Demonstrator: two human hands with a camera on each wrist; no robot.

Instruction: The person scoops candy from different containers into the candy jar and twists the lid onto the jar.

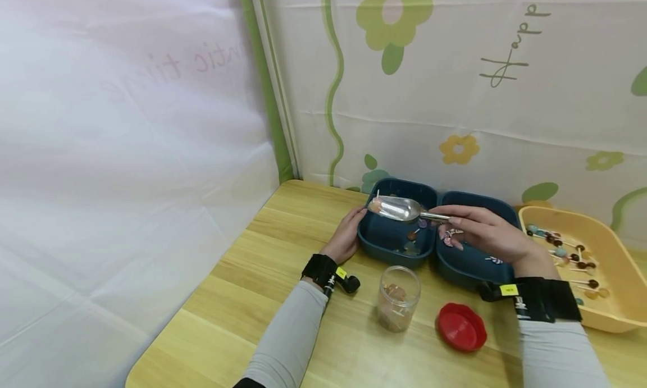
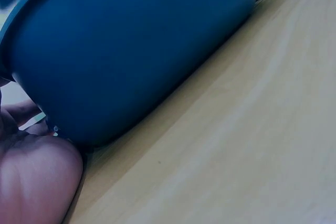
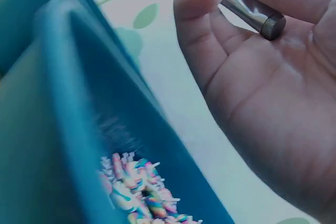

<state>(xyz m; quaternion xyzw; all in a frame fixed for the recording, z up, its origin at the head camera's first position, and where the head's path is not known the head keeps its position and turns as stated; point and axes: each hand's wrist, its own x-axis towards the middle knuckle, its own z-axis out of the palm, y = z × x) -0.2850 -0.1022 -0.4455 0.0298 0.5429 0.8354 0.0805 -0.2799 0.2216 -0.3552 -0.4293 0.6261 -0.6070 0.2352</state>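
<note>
My right hand (image 1: 485, 233) holds a metal scoop (image 1: 399, 208) by its handle, above the left blue bin (image 1: 374, 245). An orange lollipop (image 1: 376, 204) with a white stick lies at the scoop's front end. In the right wrist view, the handle's end (image 3: 273, 27) rests against the palm. My left hand (image 1: 346, 236) holds the left side of that bin, thumb at the rim; its other fingers are partly hidden. A few lollipops (image 1: 411, 235) lie inside. Nearer me stands a clear jar (image 1: 399, 298), lidless, with orange lollipops in it.
A red lid (image 1: 461, 327) lies right of the jar. Beside the left bin, a second blue bin (image 1: 450, 267) holds striped, colourful lollipops (image 3: 144, 187). Farther right, a yellow tray (image 1: 622, 270) contains several round lollipops. A printed curtain (image 1: 404, 124) hangs behind the wooden table (image 1: 242, 270).
</note>
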